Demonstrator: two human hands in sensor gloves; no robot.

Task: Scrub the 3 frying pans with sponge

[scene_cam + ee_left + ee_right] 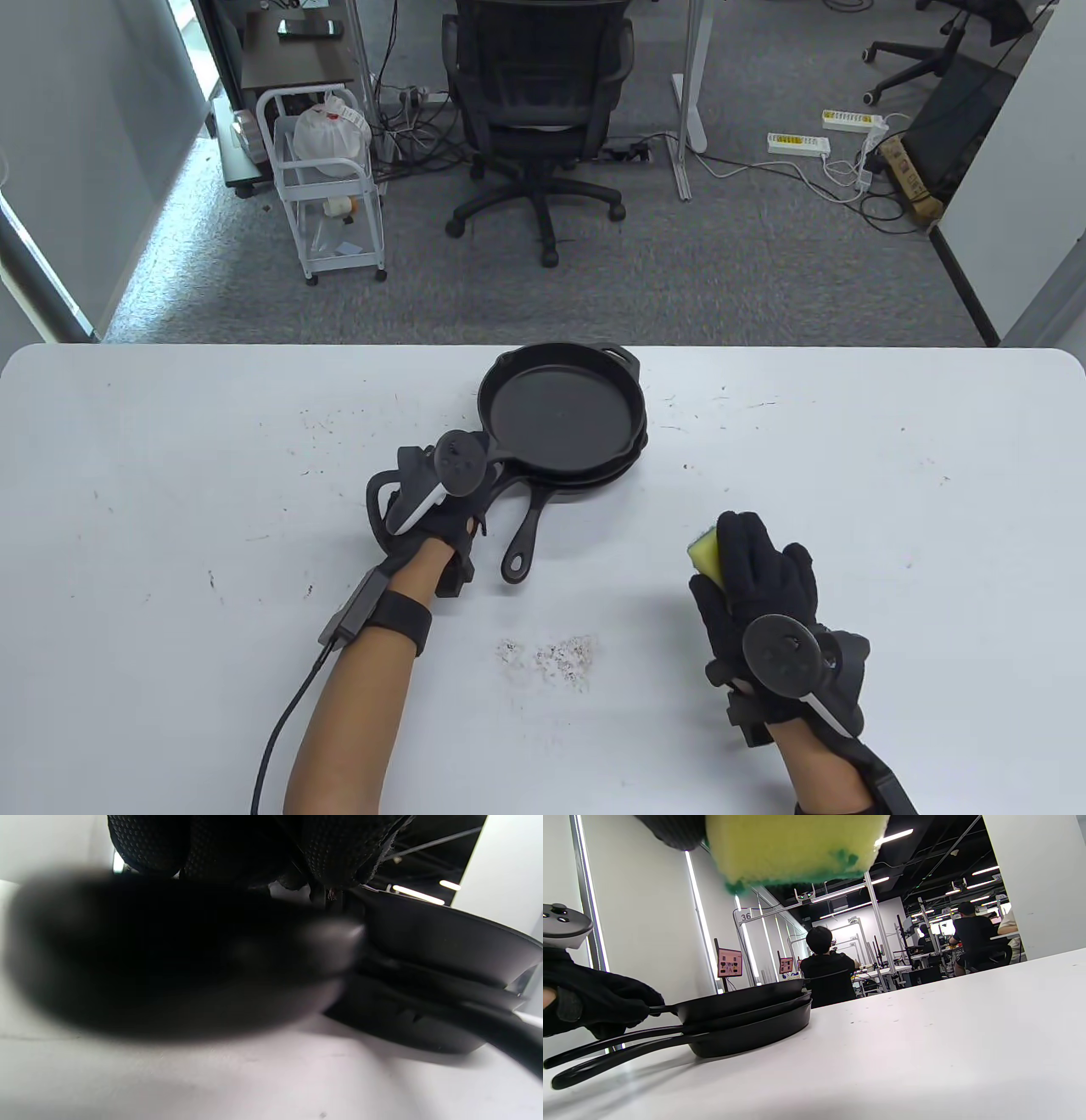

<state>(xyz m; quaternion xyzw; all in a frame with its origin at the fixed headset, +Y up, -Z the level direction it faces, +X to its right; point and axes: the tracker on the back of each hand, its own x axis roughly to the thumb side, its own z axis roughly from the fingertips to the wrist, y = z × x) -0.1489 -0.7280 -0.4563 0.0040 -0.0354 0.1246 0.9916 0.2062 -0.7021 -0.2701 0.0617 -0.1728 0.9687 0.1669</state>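
Note:
Three black frying pans (560,416) sit stacked at the middle of the white table (170,475). My left hand (458,505) grips the top pan's handle, which is hidden under the glove and tracker in the table view. The right wrist view shows this hand (598,1005) curled round the handle beside the stack (746,1014). Close up in the left wrist view, the handle (169,955) is a dark blur under my fingers (331,853). A lower pan's handle (526,535) juts toward me. To the right of the stack, my right hand (759,577) holds a yellow and green sponge (704,556) just above the table.
A patch of dark crumbs (556,654) lies on the table between my arms, with fine specks scattered elsewhere. Beyond the far edge stand a black office chair (539,110) and a white cart (327,178) on grey carpet.

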